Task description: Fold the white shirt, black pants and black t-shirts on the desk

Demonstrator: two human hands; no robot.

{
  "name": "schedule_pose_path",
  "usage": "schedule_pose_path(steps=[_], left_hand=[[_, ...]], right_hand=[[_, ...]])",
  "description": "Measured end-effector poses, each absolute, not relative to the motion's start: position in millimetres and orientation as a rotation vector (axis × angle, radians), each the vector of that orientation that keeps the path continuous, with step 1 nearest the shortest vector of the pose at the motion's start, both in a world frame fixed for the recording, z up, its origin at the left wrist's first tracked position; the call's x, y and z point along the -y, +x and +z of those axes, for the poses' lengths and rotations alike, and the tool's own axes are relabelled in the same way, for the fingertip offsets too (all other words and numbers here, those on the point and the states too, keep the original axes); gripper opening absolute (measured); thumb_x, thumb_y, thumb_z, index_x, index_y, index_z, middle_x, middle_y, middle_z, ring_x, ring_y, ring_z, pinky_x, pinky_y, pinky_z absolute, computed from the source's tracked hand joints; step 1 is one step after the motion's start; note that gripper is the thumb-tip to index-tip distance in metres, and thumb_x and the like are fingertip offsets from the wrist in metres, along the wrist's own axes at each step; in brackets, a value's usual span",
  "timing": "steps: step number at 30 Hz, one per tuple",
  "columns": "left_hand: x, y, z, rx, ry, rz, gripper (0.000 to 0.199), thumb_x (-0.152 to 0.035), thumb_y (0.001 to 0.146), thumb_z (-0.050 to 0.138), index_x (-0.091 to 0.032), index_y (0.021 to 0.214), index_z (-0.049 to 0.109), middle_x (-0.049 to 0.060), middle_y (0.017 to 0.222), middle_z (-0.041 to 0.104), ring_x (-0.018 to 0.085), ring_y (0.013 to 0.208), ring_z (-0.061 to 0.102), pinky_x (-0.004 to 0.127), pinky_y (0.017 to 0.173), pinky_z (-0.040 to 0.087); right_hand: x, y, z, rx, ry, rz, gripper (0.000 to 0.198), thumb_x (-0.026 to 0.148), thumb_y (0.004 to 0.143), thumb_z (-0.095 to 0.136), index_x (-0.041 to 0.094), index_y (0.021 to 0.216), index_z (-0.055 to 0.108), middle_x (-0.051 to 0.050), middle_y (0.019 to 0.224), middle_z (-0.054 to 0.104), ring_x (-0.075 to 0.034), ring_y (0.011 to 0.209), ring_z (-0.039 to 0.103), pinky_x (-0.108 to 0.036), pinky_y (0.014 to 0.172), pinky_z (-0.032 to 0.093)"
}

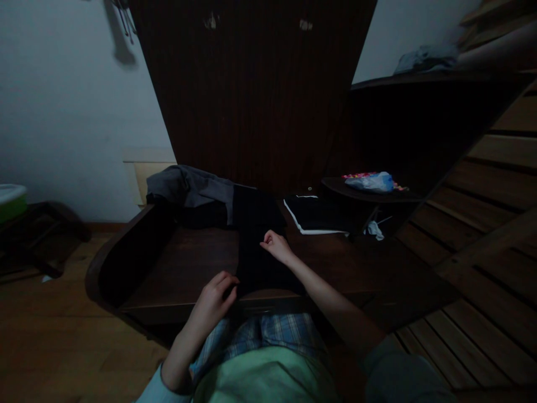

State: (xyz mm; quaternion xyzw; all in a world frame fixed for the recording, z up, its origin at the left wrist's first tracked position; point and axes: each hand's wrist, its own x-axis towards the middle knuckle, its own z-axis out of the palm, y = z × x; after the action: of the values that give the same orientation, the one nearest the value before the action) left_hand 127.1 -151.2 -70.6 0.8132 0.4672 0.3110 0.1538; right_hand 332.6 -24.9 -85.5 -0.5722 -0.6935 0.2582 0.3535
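Observation:
A black garment [260, 263] lies spread over the dark wooden bench seat, its lower end by the front edge. At its near left corner, my left hand [218, 294] is closed, thumb and fingertips on the cloth's edge. My right hand [276, 246] is over the middle of the garment with fingers curled together; what they pinch, if anything, is lost in the dark cloth. A grey garment [188, 187] lies bunched over the bench's left arm, touching the black one. Right of it sits a folded black cloth with white edges [321, 215].
A small shelf [403, 197] at the right carries a bluish plastic bag [371, 182]. Below it lies a crumpled white piece [375, 230]. The bench's curved arm [103, 274] bounds the left, wooden slats [482, 224] the right. A tall dark panel [251, 101] stands behind.

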Motion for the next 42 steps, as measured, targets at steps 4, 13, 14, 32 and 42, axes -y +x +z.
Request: schedule_pose_path(steps=[4,13,14,32,42], left_hand=[[158,131,-63,-1.381,2.356,0.914,0.015,-0.019,0.080,0.042,-0.020,0.085,0.056,0.004,0.082,0.057,0.016,0.076,0.057,0.028,0.069,0.048],[157,135,-66,-1.413,2.386,0.736,0.014,-0.013,0.077,0.042,-0.019,0.076,0.056,0.004,0.077,0.056,0.016,0.071,0.056,0.025,0.062,0.046],[157,135,-65,-1.407,2.387,0.725,0.014,-0.014,0.077,0.042,-0.019,0.077,0.055,0.004,0.077,0.056,0.016,0.071,0.056,0.026,0.063,0.046],[139,144,-76,-1.321,2.440,0.850,0.016,-0.024,0.086,0.040,-0.019,0.077,0.052,0.006,0.098,0.059,0.018,0.096,0.054,0.033,0.084,0.045],[109,146,-75,-1.541,2.579,0.623,0.015,-0.013,0.084,0.040,-0.018,0.089,0.053,0.005,0.093,0.053,0.018,0.087,0.051,0.030,0.075,0.044]], right_hand=[[25,332,-85,1.784,-1.466,0.696,0.014,0.018,0.067,0.058,0.021,0.064,0.045,0.007,0.055,0.047,-0.010,0.054,0.047,-0.020,0.053,0.033],[24,334,-84,1.832,-1.397,0.737,0.013,0.009,0.067,0.050,0.021,0.070,0.053,0.006,0.060,0.047,-0.010,0.057,0.047,-0.019,0.056,0.035],[24,334,-84,1.846,-1.399,0.710,0.015,0.007,0.066,0.050,0.020,0.071,0.054,0.006,0.062,0.047,-0.010,0.058,0.047,-0.020,0.057,0.036],[38,325,-88,2.210,-1.344,0.275,0.049,-0.001,0.072,0.039,0.022,0.112,0.056,-0.006,0.125,0.052,-0.018,0.119,0.040,-0.039,0.100,0.029],[39,325,-84,2.227,-1.385,0.314,0.040,0.007,0.080,0.040,0.021,0.112,0.057,-0.005,0.125,0.052,-0.019,0.120,0.042,-0.042,0.099,0.031]])
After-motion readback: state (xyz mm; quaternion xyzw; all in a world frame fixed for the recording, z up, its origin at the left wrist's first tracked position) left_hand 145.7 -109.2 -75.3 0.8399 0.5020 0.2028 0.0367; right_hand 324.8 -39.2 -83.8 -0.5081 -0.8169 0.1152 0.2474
